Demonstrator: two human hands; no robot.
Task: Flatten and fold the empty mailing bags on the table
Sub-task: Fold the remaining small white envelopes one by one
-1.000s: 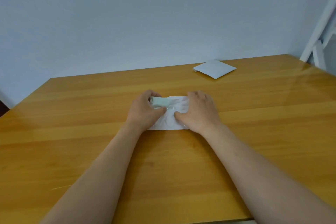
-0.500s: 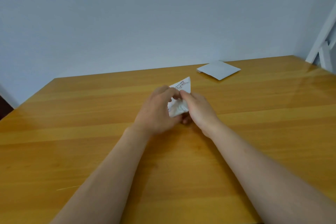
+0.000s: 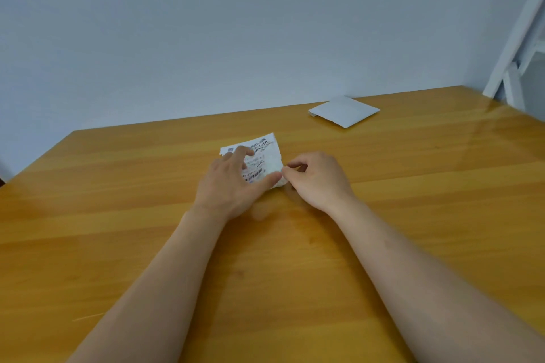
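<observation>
Two hands were on the bag (image 3: 267,160): left hand (image 3: 233,183) pressed flat to pin it, right hand (image 3: 315,178) pinched its edge for folding.

- A wooden table (image 3: 413,215) of honey-coloured planks fills the lower half of the view, its varnished top running back to the wall.
- A plain wall (image 3: 236,23), pale blue-grey and unmarked, rises behind the table's far edge.
- A white frame (image 3: 514,47) of slanted bars leans at the right edge, beside the table's far right corner.
- Soft, even light falls across the room; a pale sheen lies on the table top near the right corner.
- A dark strip shows at the far left edge, below the wall.
</observation>
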